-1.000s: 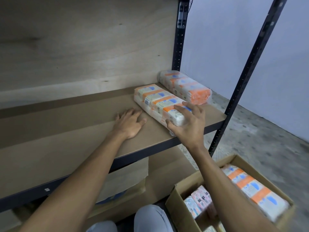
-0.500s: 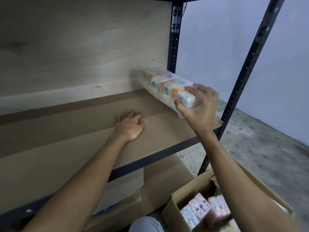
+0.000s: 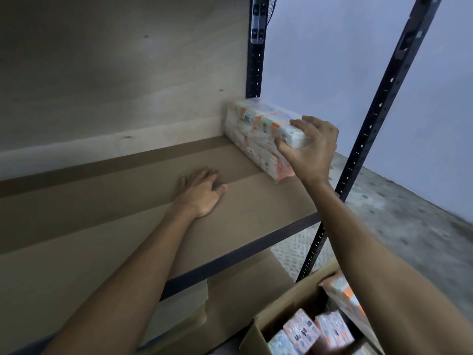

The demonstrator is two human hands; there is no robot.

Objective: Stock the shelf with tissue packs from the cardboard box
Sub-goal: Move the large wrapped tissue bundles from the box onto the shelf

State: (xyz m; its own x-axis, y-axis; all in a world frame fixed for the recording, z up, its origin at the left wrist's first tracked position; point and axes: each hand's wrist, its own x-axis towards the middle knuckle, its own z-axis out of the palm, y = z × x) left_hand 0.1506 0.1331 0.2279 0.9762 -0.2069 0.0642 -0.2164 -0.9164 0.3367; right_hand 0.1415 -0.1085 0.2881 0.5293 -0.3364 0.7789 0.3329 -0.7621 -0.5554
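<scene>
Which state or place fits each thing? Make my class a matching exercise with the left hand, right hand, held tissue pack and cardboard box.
1 left hand
2 right hand
3 held tissue pack
4 cardboard box

A below the shelf, more packs inside
B flat on the shelf board
C grips a pack's near end
D above another pack, right end of shelf

Pairs: 1-B, 2-C, 3-D, 4-A

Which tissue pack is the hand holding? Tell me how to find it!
Find the brown shelf board and follow it to its far right corner, by the black rear post. Two tissue packs are stacked there; it is the top tissue pack. Unlike the lower pack or those in the cardboard box, the right hand grips its near end.
</scene>
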